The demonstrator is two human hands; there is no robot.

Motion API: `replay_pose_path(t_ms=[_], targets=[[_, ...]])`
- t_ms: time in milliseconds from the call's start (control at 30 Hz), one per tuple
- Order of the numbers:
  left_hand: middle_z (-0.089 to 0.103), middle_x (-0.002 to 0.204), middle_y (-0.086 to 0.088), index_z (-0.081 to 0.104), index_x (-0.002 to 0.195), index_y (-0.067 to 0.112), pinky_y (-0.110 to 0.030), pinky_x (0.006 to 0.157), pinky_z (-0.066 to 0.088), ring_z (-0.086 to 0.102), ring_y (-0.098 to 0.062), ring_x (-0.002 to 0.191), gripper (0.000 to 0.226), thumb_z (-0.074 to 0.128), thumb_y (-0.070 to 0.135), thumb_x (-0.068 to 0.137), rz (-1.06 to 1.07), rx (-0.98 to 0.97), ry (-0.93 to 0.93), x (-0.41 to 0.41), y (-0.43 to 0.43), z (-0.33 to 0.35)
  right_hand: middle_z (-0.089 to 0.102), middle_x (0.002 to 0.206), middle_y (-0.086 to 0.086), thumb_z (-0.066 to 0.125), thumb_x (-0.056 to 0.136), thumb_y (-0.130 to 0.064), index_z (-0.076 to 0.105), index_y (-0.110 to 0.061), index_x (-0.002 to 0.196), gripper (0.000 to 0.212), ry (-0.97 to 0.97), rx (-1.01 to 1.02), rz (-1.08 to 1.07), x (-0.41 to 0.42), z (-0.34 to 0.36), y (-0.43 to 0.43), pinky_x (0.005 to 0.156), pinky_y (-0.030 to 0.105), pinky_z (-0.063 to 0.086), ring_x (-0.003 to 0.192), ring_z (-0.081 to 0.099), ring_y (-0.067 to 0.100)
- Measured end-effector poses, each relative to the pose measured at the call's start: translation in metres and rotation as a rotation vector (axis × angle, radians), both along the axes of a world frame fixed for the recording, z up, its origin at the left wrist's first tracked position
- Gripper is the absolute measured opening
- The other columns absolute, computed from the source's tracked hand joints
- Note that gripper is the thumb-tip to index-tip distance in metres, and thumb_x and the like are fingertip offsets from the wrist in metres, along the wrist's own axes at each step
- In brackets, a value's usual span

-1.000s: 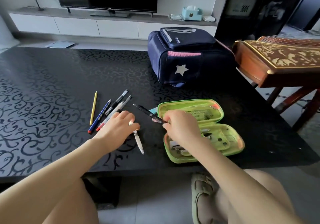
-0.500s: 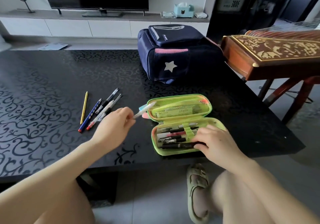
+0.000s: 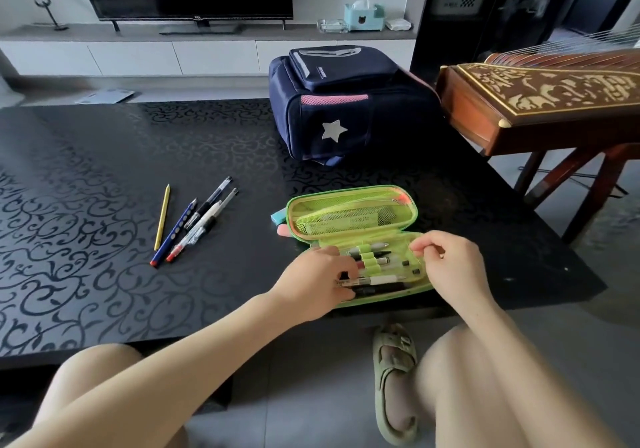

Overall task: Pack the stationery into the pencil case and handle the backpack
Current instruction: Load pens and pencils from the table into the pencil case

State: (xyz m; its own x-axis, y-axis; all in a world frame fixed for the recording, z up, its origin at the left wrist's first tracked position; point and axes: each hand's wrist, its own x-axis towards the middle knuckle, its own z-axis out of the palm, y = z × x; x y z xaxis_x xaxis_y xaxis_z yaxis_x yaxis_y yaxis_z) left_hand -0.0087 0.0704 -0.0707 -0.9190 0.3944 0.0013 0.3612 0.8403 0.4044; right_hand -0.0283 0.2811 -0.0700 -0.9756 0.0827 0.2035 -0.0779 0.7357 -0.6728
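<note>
A lime-green pencil case (image 3: 349, 207) lies open near the table's front edge, with several pens under its elastic loops. My left hand (image 3: 317, 285) rests on the case's left end, fingers closed on a white pen (image 3: 377, 279) that lies across the tray. My right hand (image 3: 450, 260) pinches the right end of the case's lower half. A yellow pencil (image 3: 162, 217), a blue pencil (image 3: 173, 234) and several pens (image 3: 204, 219) lie loose to the left. The navy backpack (image 3: 346, 101) with a white star stands behind the case.
A blue eraser (image 3: 278, 217) and a pink one (image 3: 284, 230) peek out left of the case lid. A carved wooden zither (image 3: 540, 98) on a stand sits close to the table's right side. My knees and a sandalled foot are below the front edge of the black table (image 3: 86, 188).
My left hand carried the white pen from the table over to the case and laid it among the pens. My right hand shifted up to the case's right end.
</note>
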Motion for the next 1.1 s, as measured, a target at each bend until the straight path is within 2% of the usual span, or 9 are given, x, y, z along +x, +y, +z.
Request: replay_pose_path(t_ms=[100, 233, 367, 433, 600, 700, 900, 1033, 1100], targets=[[0.057, 0.1, -0.002, 0.063, 0.115, 0.026, -0.032, 0.08, 0.046, 0.052, -0.02, 0.094, 0.03, 0.058, 0.036, 0.087, 0.003, 0.011, -0.002, 0.0, -0.004, 0.0, 0.068, 0.087, -0.007, 0.047, 0.087, 0.001, 0.071, -0.017, 0.082, 0.031, -0.012, 0.078, 0.046, -0.001, -0.002, -0.009, 0.071, 0.024, 0.047, 0.08, 0.062, 0.011], [0.056, 0.09, -0.005, 0.066, 0.112, 0.027, -0.034, 0.076, 0.045, 0.047, -0.024, 0.089, 0.028, 0.05, 0.038, 0.092, -0.031, 0.057, 0.18, 0.006, -0.011, -0.009, 0.068, 0.09, -0.009, 0.049, 0.087, -0.002, 0.07, -0.022, 0.081, 0.03, 0.04, 0.171, 0.103, -0.003, -0.007, -0.022, 0.072, 0.029, 0.049, 0.085, 0.062, 0.014], [0.059, 0.087, -0.001, 0.069, 0.101, 0.023, -0.032, 0.073, 0.045, 0.049, -0.021, 0.086, 0.02, 0.058, 0.033, 0.086, 0.073, 0.087, 0.375, 0.006, -0.032, -0.007, 0.065, 0.085, -0.01, 0.051, 0.088, -0.003, 0.072, -0.018, 0.086, 0.025, 0.072, 0.217, 0.135, -0.003, -0.004, -0.041, 0.057, 0.005, 0.028, 0.078, 0.053, 0.007], [0.058, 0.088, -0.002, 0.068, 0.097, 0.02, -0.031, 0.074, 0.043, 0.05, -0.023, 0.087, 0.018, 0.058, 0.03, 0.086, 0.288, 0.077, 0.423, -0.002, -0.058, -0.003, 0.07, 0.085, -0.006, 0.055, 0.086, -0.001, 0.072, -0.016, 0.085, 0.022, 0.132, 0.206, 0.19, -0.003, -0.006, -0.05, 0.061, 0.009, 0.032, 0.079, 0.059, 0.012], [0.052, 0.113, -0.018, 0.06, 0.112, 0.01, -0.043, 0.087, 0.041, 0.046, -0.038, 0.104, 0.028, 0.055, 0.02, 0.086, 0.852, -0.121, 0.226, -0.021, -0.158, -0.004, 0.07, 0.081, -0.005, 0.066, 0.079, -0.001, 0.071, -0.015, 0.086, 0.016, 0.246, 0.271, 0.357, -0.008, -0.008, -0.083, 0.064, 0.023, 0.042, 0.076, 0.063, 0.019], [0.051, 0.115, -0.02, 0.062, 0.106, 0.012, -0.039, 0.09, 0.041, 0.047, -0.039, 0.107, 0.028, 0.058, 0.016, 0.079, 0.983, 0.01, 0.072, -0.022, -0.201, -0.005, 0.069, 0.092, -0.002, 0.068, 0.077, -0.005, 0.069, -0.016, 0.101, 0.026, 0.241, 0.375, 0.509, -0.013, -0.008, -0.127, 0.07, 0.032, 0.05, 0.086, 0.061, 0.024], [0.052, 0.107, -0.014, 0.062, 0.1, 0.023, -0.032, 0.087, 0.04, 0.05, -0.031, 0.105, 0.031, 0.07, 0.039, 0.074, 0.86, 0.013, -0.109, -0.018, -0.223, -0.005, 0.049, 0.132, 0.004, 0.052, 0.082, -0.003, 0.046, -0.015, 0.13, 0.05, 0.226, 0.606, 0.766, -0.044, -0.007, -0.238, 0.096, 0.039, 0.04, 0.121, 0.042, 0.027], [0.047, 0.111, -0.01, 0.061, 0.105, 0.019, -0.026, 0.081, 0.037, 0.049, -0.029, 0.104, 0.034, 0.07, 0.028, 0.074, 0.825, 0.056, -0.09, -0.027, -0.226, -0.011, 0.02, 0.155, 0.004, 0.042, 0.089, -0.002, 0.019, -0.013, 0.147, 0.064, 0.086, 0.724, 0.839, -0.066, -0.008, -0.283, 0.113, 0.038, 0.023, 0.142, 0.016, 0.023], [0.046, 0.106, -0.008, 0.061, 0.107, 0.017, -0.024, 0.078, 0.033, 0.047, -0.029, 0.104, 0.034, 0.068, 0.022, 0.073, 0.818, 0.071, -0.077, -0.03, -0.23, -0.013, 0.029, 0.15, 0.006, 0.04, 0.089, -0.001, 0.023, -0.012, 0.145, 0.059, 0.037, 0.746, 0.844, -0.07, -0.012, -0.292, 0.109, 0.039, 0.029, 0.139, 0.022, 0.026]])
